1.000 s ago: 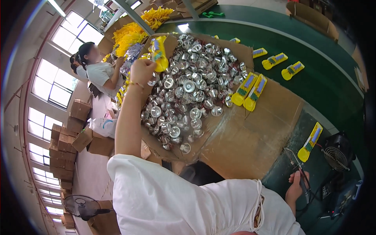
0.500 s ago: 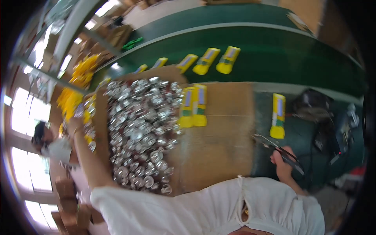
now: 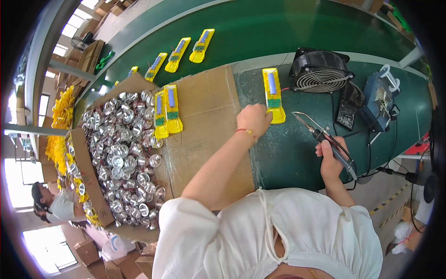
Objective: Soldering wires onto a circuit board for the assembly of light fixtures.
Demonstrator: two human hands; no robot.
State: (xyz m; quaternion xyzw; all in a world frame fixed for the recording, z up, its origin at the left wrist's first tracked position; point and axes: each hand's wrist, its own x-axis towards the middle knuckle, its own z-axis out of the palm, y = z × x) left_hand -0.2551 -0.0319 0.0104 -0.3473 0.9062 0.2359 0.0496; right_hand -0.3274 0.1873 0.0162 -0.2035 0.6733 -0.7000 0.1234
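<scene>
Left of the black fan (image 3: 321, 74), a yellow casing (image 3: 274, 96) lies on the table (image 3: 288, 156); the left hand (image 3: 253, 119) curls beside it, grip unclear. Nearer than the fan, the right hand's (image 3: 331, 163) grip closes round a soldering iron (image 3: 319, 135).

Green bench (image 3: 288, 158): cardboard (image 3: 204, 107) left; yellow case (image 3: 273, 93) beside it; black fan (image 3: 320, 69), blue box (image 3: 377, 102) right | green belt (image 3: 260, 28) beyond: yellow lights (image 3: 202, 45), spaced apart
</scene>
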